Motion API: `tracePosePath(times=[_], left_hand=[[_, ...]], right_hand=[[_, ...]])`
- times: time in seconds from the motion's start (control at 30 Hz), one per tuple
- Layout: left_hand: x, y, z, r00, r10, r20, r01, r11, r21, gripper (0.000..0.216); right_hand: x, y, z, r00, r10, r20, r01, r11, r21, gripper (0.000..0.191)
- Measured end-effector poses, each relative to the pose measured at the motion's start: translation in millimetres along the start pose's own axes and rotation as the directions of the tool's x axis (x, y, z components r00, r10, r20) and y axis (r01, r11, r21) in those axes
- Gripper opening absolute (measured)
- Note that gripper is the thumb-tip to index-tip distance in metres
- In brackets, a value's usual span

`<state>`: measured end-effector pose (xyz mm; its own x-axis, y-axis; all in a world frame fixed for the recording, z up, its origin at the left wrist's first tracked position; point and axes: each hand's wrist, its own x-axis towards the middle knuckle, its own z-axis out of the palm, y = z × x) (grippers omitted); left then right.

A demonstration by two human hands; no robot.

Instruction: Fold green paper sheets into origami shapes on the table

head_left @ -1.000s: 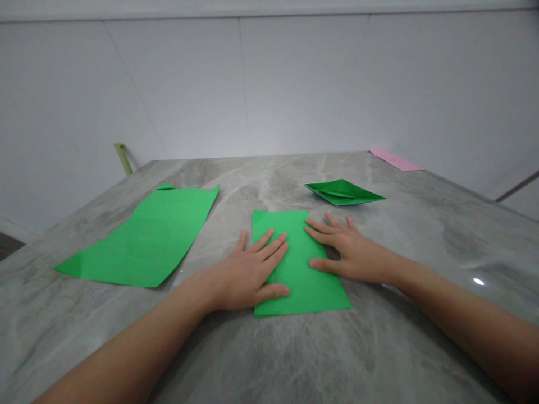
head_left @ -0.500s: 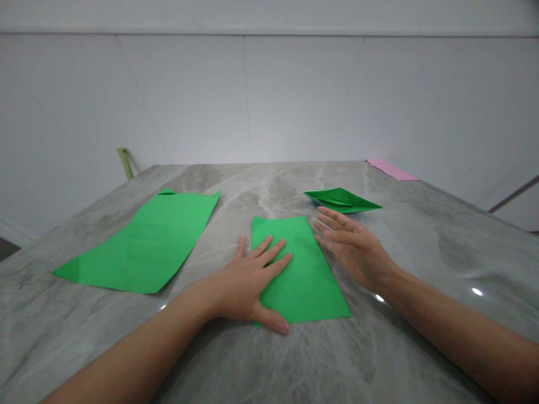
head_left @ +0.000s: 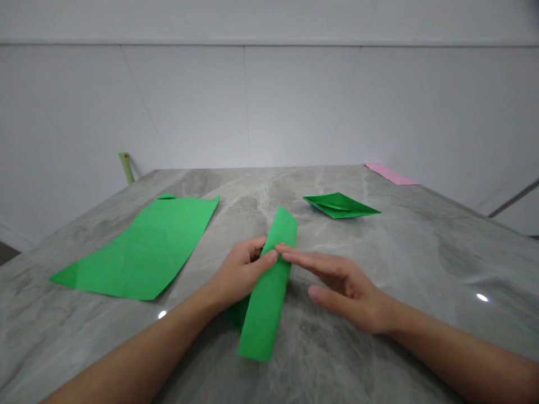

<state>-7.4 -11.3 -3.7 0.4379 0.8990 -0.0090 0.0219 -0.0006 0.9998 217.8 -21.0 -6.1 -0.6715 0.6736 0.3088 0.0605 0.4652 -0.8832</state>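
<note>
A folded green sheet of paper (head_left: 264,314) is tilted up off the table in front of me, its long side running away from me. My left hand (head_left: 244,269) grips its left side, thumb on the near face and the fingers behind it, partly hidden. From the right, my right hand (head_left: 345,286) reaches over with its fingertips at the sheet's upper face, beside the left thumb. Its fingers are stretched out and the thumb stands apart from them, not around the paper.
A larger creased green sheet (head_left: 143,247) lies to the left with curled corners. Behind my right hand sits a folded green paper boat shape (head_left: 341,206). Pink paper (head_left: 391,174) rests at the far right edge of the grey marbled table (head_left: 412,247), against the white wall.
The green sheet, flat under my spread left hand before, has been lifted and tilted. My left hand has closed on it, and the right hand has moved left and nearer, fingertips at the paper.
</note>
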Motion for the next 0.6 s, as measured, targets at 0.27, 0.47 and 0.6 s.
tracePosePath(times=[0.27, 0.47, 0.6], left_hand=[[-1, 10, -5, 0.987, -0.111, 0.117, 0.15, 0.897, -0.416, 0.041], [4, -9, -9, 0.993, -0.098, -0.066, 0.099, 0.995, 0.006, 0.068], [0, -14, -11, 0.943, 0.331, 0.043, -0.259, 0.643, 0.721, 0.072]], right_hand=[[12, 16, -29, 0.839, 0.336, -0.428, -0.196, 0.921, 0.337, 0.066], [18, 33, -39, 0.739, 0.439, -0.511, -0.329, 0.897, 0.295, 0.054], [18, 46, -40, 0.797, 0.32, -0.513, -0.396, 0.917, -0.043, 0.047]])
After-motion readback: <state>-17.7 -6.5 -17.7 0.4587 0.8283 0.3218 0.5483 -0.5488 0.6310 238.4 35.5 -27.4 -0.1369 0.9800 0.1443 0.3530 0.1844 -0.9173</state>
